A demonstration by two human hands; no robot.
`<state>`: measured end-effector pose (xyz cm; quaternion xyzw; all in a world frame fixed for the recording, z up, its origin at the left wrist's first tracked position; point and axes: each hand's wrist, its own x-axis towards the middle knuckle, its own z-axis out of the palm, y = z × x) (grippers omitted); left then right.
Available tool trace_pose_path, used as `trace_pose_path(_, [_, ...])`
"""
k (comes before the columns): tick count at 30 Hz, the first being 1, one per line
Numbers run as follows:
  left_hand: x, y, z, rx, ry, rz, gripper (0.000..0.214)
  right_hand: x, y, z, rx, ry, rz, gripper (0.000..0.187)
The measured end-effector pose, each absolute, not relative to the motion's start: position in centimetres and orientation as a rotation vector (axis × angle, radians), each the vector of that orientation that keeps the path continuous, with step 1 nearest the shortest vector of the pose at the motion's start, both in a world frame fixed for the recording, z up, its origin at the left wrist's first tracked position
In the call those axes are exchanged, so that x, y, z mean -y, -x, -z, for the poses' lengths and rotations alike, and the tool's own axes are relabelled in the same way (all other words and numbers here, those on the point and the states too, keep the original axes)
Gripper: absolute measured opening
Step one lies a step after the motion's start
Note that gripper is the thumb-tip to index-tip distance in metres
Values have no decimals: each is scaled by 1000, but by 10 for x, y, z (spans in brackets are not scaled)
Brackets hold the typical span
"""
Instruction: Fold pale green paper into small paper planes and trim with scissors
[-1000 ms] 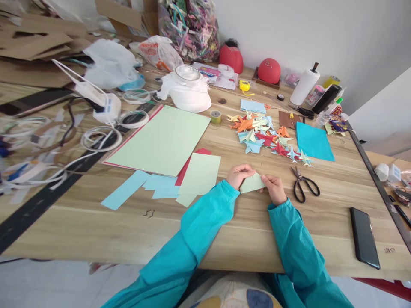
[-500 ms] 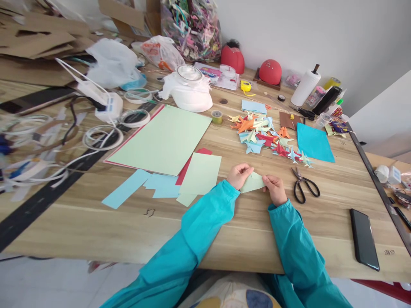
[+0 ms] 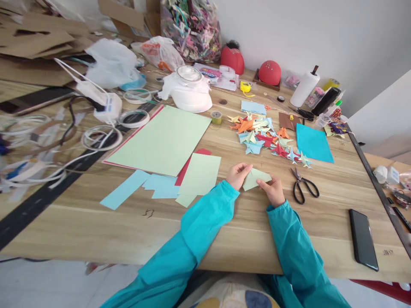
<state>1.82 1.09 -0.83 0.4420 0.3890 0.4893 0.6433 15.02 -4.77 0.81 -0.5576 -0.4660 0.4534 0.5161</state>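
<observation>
Head | I see left hand (image 3: 238, 176) pinching folded green paper (image 3: 254, 178) | right hand (image 3: 272, 189), nearly closed, has slid its thumb inward, baring a corner: grip re-set, I judge | paper between hands, left of scissors (image 3: 303, 186)

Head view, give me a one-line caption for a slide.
Left hand and right hand hold a folded pale-green paper, with scissors and colourful folded-paper figures nearby.

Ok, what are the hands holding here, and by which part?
A pale green paper piece: the left hand pinches its left edge, the right hand its right end.
</observation>
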Motion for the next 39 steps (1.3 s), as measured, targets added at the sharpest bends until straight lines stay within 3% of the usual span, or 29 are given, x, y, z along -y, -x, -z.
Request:
trace_pose_path(16, [-4,-12,0,-532,-1111,-446,45,46,-162,-3,666,1243,-1209,29])
trace_pose_path(22, [-4,-18,2,-660,-1011,-720,45,47,-159,-7,705,1100,-1123,47])
trace_pose_path(28, [2,-22,-4,-684,-969,-817,43,48,-150,-4,996,1182,-1060,23])
trace_pose_path(39, [6,-21,-5,-746,-1204,-755,42,47,-151,-2,936,1221,-1016,17])
